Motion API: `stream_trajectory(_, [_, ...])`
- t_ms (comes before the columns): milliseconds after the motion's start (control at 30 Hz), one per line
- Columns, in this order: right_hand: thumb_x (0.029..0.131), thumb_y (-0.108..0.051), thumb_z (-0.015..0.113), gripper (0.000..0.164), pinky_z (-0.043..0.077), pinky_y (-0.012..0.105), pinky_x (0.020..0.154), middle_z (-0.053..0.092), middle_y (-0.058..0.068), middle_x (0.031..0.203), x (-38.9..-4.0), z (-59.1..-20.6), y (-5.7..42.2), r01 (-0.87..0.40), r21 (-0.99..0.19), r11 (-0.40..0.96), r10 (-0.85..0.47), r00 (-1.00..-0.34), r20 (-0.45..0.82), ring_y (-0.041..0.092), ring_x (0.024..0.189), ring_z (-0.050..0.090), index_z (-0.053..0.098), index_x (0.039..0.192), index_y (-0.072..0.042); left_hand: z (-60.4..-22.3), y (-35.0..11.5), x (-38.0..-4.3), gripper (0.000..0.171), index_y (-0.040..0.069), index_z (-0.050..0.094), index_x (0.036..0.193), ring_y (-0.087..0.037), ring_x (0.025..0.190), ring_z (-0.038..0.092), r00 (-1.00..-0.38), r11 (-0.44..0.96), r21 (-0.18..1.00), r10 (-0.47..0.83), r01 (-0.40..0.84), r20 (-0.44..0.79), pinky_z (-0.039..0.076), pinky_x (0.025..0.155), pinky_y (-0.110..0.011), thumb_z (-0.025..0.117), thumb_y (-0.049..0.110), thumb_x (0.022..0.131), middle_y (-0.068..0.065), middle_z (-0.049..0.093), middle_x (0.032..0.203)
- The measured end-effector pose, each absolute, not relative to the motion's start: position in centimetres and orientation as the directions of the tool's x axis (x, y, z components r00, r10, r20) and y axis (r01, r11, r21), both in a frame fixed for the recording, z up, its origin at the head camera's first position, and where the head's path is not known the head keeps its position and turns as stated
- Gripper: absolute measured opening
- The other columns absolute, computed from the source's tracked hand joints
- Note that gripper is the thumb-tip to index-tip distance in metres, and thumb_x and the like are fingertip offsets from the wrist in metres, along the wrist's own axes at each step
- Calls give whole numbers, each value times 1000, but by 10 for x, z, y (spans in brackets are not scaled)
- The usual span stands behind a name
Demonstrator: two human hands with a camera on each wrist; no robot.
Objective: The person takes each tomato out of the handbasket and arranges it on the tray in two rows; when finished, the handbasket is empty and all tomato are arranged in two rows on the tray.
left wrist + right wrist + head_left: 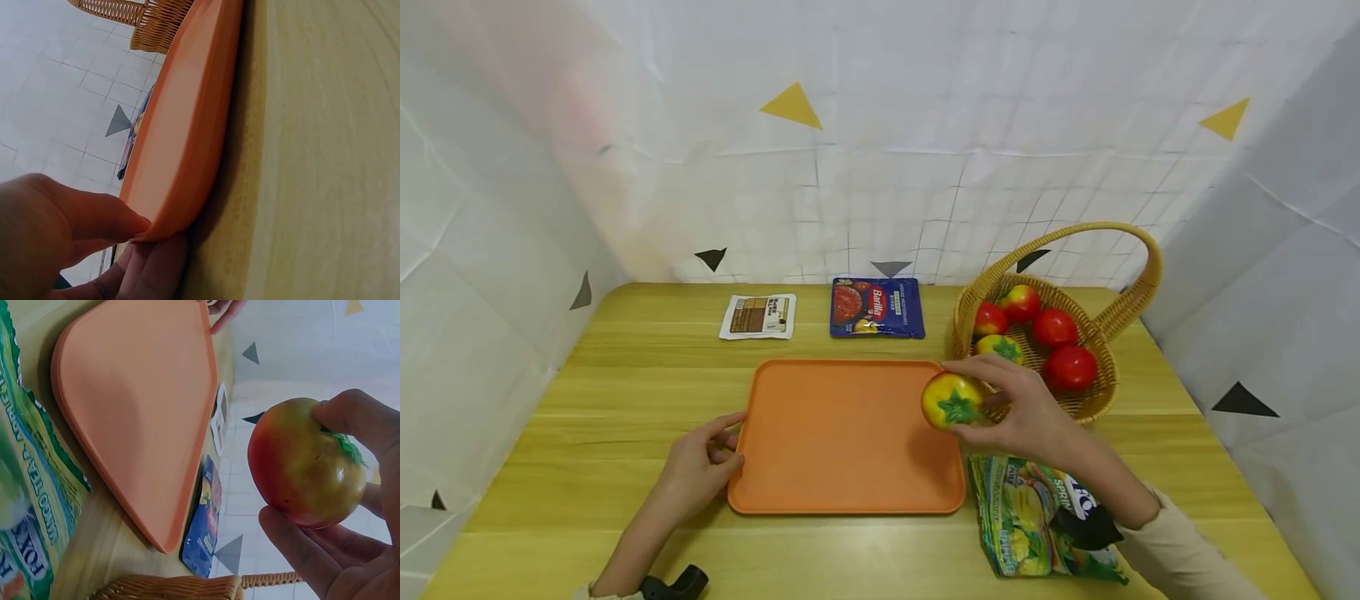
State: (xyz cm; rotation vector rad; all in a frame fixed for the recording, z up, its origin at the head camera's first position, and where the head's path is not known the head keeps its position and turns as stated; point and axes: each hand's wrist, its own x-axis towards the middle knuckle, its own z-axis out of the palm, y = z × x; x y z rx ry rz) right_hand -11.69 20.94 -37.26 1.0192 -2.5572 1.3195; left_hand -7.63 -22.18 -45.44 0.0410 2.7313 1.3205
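Observation:
A yellow-and-red tomato [951, 401] with a green leafy top is pinched between the thumb and fingers of my right hand [1018, 408]. It hangs over the right end of an orange tray [846, 442], and the right wrist view shows the tomato [306, 464] up close. At the tray's left edge, my left hand [691, 468] pinches the rim, thumb above and fingers below, as the left wrist view shows. Just behind my right hand stands a wicker basket [1108, 392] with several red tomatoes [1071, 368] and another yellow one [999, 348] inside.
Beneath my right forearm lies a green candy bag [1018, 525], partly hidden. Behind the tray are a blue Barilla pouch [877, 308] and a small white packet [758, 317]. The basket's tall handle [1120, 229] arches up near the white back wall.

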Motion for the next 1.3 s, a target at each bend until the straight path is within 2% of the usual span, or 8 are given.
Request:
stream_trajectory(233, [73,-23,91,67,57,28,72,61,-5,126,-114,-380,203,-588,-661,466,-503,-791,349,15,100,61,64,134,-23,-454,-223,-77,57,3,57,139,-16,78,64,-993,610,791,67,-36,-97,53,64,-27,70,-1,84,-10,64,99])
stream_trajectory(400, [71,-25,91,68,54,30,76,64,-6,122,-117,-384,197,-630,-590,505,-510,-769,386,12,100,60,65,133,-21,-453,-223,-77,57,3,57,140,-17,79,64,-993,603,796,62,-43,-101,53,65,-27,69,-2,85,-11,64,100])
stream_trajectory(733, [76,-18,89,64,58,29,70,64,3,121,-123,-394,184,-555,-719,418,-503,-801,326,19,104,63,64,135,-14,-458,-221,-77,56,3,57,139,-17,77,64,-995,584,811,66,-25,-78,53,63,-27,69,-4,84,-11,63,97])
stream_trajectory(1033, [79,-20,87,61,58,30,69,61,1,118,-124,-403,173,-505,-723,471,-443,-844,302,17,100,60,65,135,-19,-459,-221,-77,57,3,57,139,-16,75,64,-996,581,814,76,2,-51,53,62,-27,67,-6,84,-11,63,96])
stream_trajectory(1300, [73,-25,91,66,57,37,69,62,-1,109,-131,-415,164,-465,-660,591,-381,-881,280,15,93,57,66,133,-18,-460,-221,-75,56,2,57,139,-16,75,63,-997,587,809,72,10,-41,53,62,-27,68,-6,84,-11,63,96])
